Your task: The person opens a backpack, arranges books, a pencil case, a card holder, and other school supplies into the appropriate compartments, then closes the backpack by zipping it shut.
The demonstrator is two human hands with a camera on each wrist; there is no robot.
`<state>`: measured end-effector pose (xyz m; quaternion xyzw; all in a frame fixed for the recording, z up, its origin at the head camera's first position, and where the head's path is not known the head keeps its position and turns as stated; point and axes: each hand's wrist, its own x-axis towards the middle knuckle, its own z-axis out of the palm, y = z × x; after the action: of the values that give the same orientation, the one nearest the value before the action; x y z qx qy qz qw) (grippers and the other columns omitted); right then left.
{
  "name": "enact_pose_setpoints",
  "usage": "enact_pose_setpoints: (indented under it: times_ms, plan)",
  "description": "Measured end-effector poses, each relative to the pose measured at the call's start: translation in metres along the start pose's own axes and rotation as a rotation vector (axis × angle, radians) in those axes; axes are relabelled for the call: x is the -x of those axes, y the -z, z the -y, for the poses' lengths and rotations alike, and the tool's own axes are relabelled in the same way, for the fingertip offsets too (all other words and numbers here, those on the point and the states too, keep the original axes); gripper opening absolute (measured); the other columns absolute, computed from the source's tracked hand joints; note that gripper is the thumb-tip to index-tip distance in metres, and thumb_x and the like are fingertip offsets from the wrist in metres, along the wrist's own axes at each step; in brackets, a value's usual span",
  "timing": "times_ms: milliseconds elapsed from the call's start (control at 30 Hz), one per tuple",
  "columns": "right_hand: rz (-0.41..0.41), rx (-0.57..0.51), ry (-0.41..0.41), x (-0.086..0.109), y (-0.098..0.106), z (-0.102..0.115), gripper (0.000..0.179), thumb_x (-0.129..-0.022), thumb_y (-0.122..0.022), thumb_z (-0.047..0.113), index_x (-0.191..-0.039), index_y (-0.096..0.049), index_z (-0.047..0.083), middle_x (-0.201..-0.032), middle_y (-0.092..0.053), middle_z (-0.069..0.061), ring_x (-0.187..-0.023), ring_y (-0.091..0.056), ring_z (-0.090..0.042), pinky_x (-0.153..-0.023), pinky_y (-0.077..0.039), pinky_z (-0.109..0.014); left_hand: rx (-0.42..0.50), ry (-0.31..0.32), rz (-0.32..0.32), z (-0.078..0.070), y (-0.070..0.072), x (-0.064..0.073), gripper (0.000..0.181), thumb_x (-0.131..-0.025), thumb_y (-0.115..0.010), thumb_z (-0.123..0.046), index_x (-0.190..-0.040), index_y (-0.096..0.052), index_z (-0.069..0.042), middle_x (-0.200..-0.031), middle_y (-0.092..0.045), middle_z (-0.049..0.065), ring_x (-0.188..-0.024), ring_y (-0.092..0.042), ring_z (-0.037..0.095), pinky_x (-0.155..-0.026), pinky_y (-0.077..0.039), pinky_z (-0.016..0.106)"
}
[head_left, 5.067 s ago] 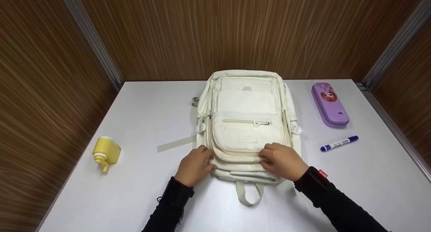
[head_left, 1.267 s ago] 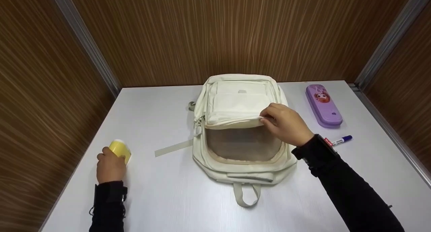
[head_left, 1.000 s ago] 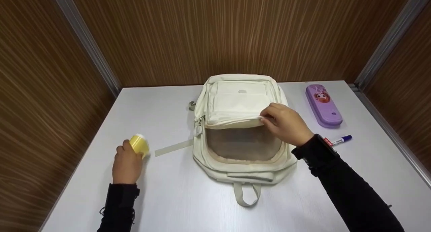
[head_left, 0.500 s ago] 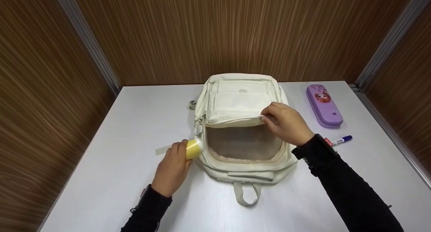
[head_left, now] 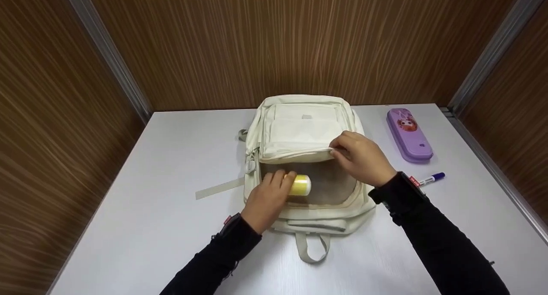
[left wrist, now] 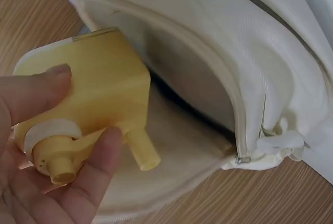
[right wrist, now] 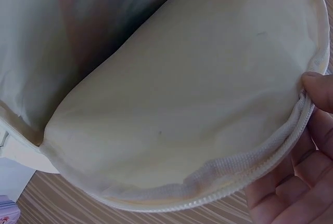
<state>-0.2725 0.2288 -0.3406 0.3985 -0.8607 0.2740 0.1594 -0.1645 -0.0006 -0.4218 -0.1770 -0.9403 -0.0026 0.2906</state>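
Note:
A cream backpack (head_left: 306,132) lies on the white table with its zipped front panel folded partly back. My right hand (head_left: 364,160) pinches the panel's edge between thumb and fingers; the right wrist view shows the pale lining (right wrist: 171,99) and the zip along that edge. My left hand (head_left: 267,198) grips a yellow hand-crank pencil sharpener (head_left: 302,185) over the backpack's opening. Up close in the left wrist view, the sharpener (left wrist: 99,78) has its crank (left wrist: 88,148) turned toward the fingers. Whether it touches the lining I cannot tell.
To the right of the backpack lie a purple pencil case (head_left: 409,136) and a blue-capped marker (head_left: 433,179), partly behind my right wrist. A loose strap (head_left: 218,189) stretches left from the bag, and a carry loop (head_left: 313,250) points toward me. Wood-grain panels (head_left: 282,42) surround the table.
Both hands were at the backpack's zip; then the panel was lifted open. My left hand took the sharpener from the table's left side and carried it right, over the opening. My right hand stayed put lately.

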Motion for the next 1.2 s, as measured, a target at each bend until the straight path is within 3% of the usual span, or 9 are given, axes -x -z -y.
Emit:
enact_pose_setpoints:
  times_ms: [100,200,400,567,700,800,900,1200]
  plan:
    - [0.001,-0.004,-0.002,0.0,-0.001,0.0,0.005,-0.088,-0.069,0.007,-0.092,-0.067,0.004,-0.085,-0.063,-0.007,-0.08,-0.057,-0.019,-0.074,-0.047,-0.037,-0.059,-0.012,-0.014,-0.002,-0.012,-0.008,0.051,-0.08,-0.063,0.006,-0.127,-0.053,-0.011,-0.111,-0.063,0.008,-0.091,-0.061,0.024,-0.064,-0.057,0.027]
    - [-0.003,-0.006,0.001,0.0,-0.002,0.0,0.005,-0.088,-0.069,0.007,-0.091,-0.067,0.004,-0.085,-0.063,-0.007,-0.08,-0.057,-0.019,-0.074,-0.047,-0.037,-0.12,-0.006,-0.07,-0.002,-0.023,-0.014,0.046,-0.08,-0.062,0.005,-0.122,-0.055,-0.011,-0.108,-0.063,0.008,-0.088,-0.062,0.024,-0.063,-0.057,0.027]
    - [-0.01,-0.01,0.006,0.0,-0.001,0.0,0.006,-0.089,-0.069,0.009,-0.091,-0.067,0.004,-0.084,-0.063,-0.007,-0.078,-0.056,-0.018,-0.073,-0.047,-0.037,-0.187,0.008,-0.149,-0.002,-0.034,-0.021,0.04,-0.077,-0.067,0.003,-0.113,-0.056,-0.011,-0.103,-0.064,0.007,-0.08,-0.064,0.023,-0.05,-0.054,0.026]
    - [-0.006,-0.012,0.003,0.0,0.001,-0.001,0.006,-0.089,-0.068,0.009,-0.091,-0.067,0.004,-0.084,-0.063,-0.007,-0.079,-0.056,-0.019,-0.074,-0.047,-0.038,-0.177,0.006,-0.122,-0.003,-0.036,-0.021,0.044,-0.078,-0.067,0.003,-0.119,-0.057,-0.011,-0.107,-0.065,0.007,-0.082,-0.065,0.023,-0.051,-0.055,0.025]
    - [0.002,-0.007,-0.005,0.0,0.002,-0.002,0.006,-0.089,-0.068,0.009,-0.092,-0.067,0.004,-0.085,-0.063,-0.007,-0.081,-0.057,-0.019,-0.075,-0.047,-0.038,-0.121,-0.007,-0.072,-0.005,-0.041,-0.018,0.055,-0.077,-0.065,0.007,-0.129,-0.056,-0.008,-0.119,-0.063,0.009,-0.098,-0.066,0.025,-0.058,-0.058,0.024]
    - [0.005,-0.006,-0.007,0.001,0.002,-0.002,0.006,-0.09,-0.068,0.009,-0.092,-0.067,0.004,-0.086,-0.063,-0.007,-0.081,-0.056,-0.019,-0.075,-0.047,-0.038,-0.089,-0.006,-0.052,-0.007,-0.044,-0.017,0.061,-0.075,-0.066,0.008,-0.134,-0.054,-0.007,-0.128,-0.06,0.012,-0.107,-0.065,0.028,-0.057,-0.058,0.024]
    - [0.001,-0.009,-0.006,0.001,0.002,-0.002,0.006,-0.09,-0.068,0.009,-0.093,-0.067,0.004,-0.086,-0.063,-0.006,-0.08,-0.056,-0.019,-0.075,-0.047,-0.038,-0.105,0.005,-0.056,-0.009,-0.048,-0.017,0.062,-0.076,-0.065,0.006,-0.136,-0.053,-0.006,-0.132,-0.059,0.013,-0.11,-0.065,0.029,-0.052,-0.056,0.024]
    - [-0.016,-0.028,-0.009,0.001,0.005,-0.001,0.005,-0.089,-0.068,0.007,-0.093,-0.068,0.004,-0.086,-0.063,-0.006,-0.078,-0.055,-0.017,-0.073,-0.046,-0.036,-0.063,0.04,0.026,-0.004,-0.051,-0.028,0.067,-0.074,-0.061,0.01,-0.139,-0.051,-0.004,-0.133,-0.057,0.016,-0.11,-0.064,0.038,-0.05,-0.056,0.029]
